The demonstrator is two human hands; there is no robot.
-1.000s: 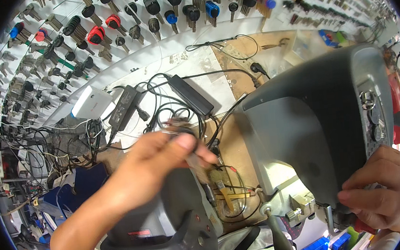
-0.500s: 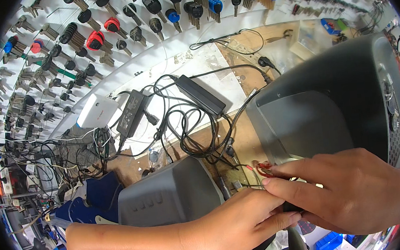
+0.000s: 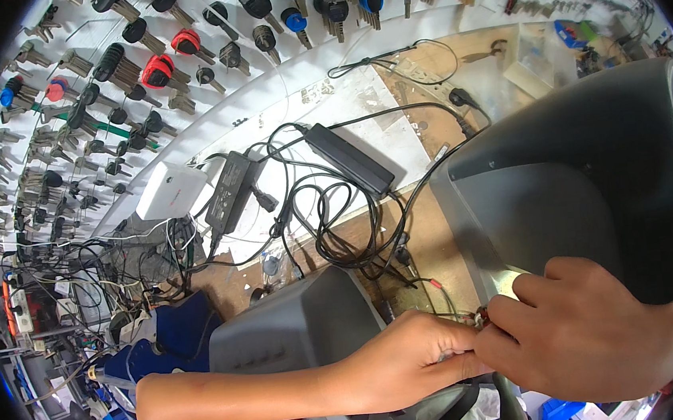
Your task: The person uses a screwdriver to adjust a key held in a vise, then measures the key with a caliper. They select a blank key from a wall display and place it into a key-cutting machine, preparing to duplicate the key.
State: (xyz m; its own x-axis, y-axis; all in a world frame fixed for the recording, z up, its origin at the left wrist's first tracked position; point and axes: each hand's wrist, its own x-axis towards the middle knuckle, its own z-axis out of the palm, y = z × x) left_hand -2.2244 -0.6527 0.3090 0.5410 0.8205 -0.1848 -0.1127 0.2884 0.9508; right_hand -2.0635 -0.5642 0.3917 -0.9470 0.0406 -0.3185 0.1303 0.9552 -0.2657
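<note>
My left hand (image 3: 433, 355) and my right hand (image 3: 579, 329) meet at the lower right, fingertips against each other. Both are closed in a pinch, and the fingers cover most of what is between them. A small reddish and metallic bit (image 3: 480, 316) peeks out at the right fingertips; its kind cannot be made out. Just beyond the hands lies a thin dark wire with a red sleeve (image 3: 437, 284). A grey machine housing (image 3: 295, 326) sits beyond my left forearm, and a larger dark grey machine (image 3: 558, 182) stands beyond my right hand.
Two black power adapters (image 3: 350, 159) (image 3: 231, 195) and a tangle of black cable (image 3: 339, 242) lie on the wooden bench. A white box (image 3: 171, 190) stands to their left. Key blanks (image 3: 156, 70) hang in rows along the back wall. A clear plastic bin (image 3: 529, 65) is at the far right.
My right hand's fingers have curled in closer to my left hand. The reddish piece, plainer before, is now mostly covered. The whole view has shifted slightly.
</note>
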